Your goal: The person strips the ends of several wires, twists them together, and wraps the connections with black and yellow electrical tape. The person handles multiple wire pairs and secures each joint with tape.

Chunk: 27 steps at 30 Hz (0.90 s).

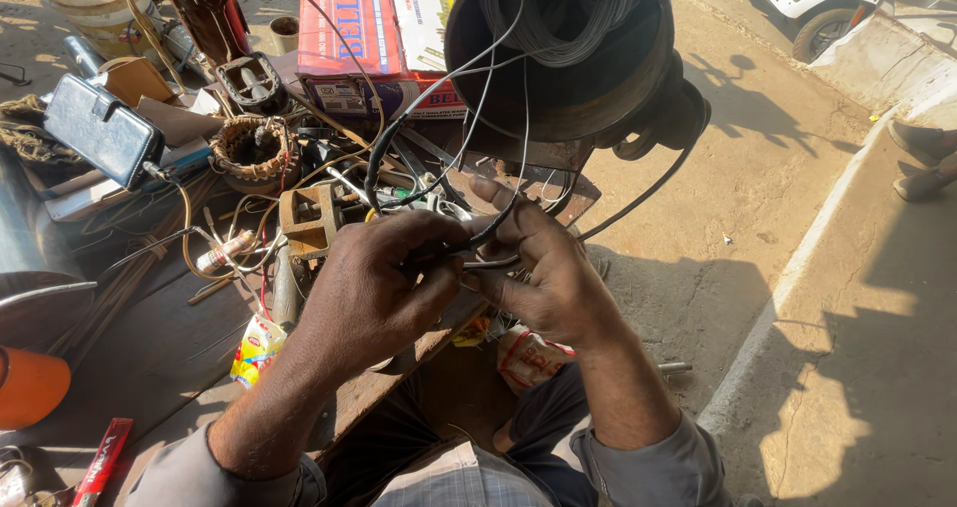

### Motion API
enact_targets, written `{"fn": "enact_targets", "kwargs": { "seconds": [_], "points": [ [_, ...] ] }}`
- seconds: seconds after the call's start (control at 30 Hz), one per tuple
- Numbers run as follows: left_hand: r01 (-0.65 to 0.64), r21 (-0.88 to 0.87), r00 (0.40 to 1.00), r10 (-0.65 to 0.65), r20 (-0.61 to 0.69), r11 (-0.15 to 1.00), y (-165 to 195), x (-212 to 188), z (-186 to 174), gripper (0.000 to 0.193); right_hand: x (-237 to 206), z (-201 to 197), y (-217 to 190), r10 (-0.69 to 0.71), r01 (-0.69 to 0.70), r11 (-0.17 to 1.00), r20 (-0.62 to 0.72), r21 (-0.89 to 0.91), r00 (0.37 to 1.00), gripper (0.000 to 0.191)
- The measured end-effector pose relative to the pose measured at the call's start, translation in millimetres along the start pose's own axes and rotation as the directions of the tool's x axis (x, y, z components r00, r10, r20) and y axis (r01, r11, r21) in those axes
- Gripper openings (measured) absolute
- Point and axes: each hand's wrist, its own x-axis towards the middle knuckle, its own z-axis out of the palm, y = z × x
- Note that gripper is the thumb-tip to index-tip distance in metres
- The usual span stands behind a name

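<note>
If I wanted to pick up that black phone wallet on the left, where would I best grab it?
Grip the black phone wallet by its two long edges, coming from above on its near side. It lies tilted on a heap of clutter, its flat face up and bare, and a cable runs from its lower right corner, so avoid that end.

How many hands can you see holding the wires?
2. The left hand grips the dark wires at the middle of the picture, and the right hand pinches them just beside it. No other hands show.

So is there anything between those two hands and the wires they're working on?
Nothing visible: the left hand and right hand already pinch the dark wires, which run up into the round motor housing.
</note>
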Motion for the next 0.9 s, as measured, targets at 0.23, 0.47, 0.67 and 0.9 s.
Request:
{"fn": "enact_targets", "kwargs": {
  "seconds": [0.23,0.47,0.67,0.9],
  "points": [
    [-0.085,-0.079,0.996,0.083,-0.020,0.993,-8.3,-4.6,5.3,0.026,-11.6,20.2,12.0,-0.353,0.202,0.814,-0.187,-0.544,0.917,0.071],
    [-0.088,-0.091,0.995,0.083,-0.055,0.992,-14.5,-6.1,7.0,0.024,-18.1,28.7,16.1,-0.635,0.195,0.448,-0.157,-0.873,0.757,0.017],
    [-0.073,-0.118,0.984,0.053,-0.169,0.990,-20.7,-10.7,14.3,0.011,-22.7,21.6,-7.8,-0.715,0.323,0.122,0.143,-0.939,0.685,0.017],
    [-0.433,0.297,0.849,0.496,-0.183,0.851,-15.8,-14.5,19.1,0.019,20.3,-2.2,-65.8,-0.547,0.486,0.050,0.383,-0.873,0.744,0.013]
  ]
}}
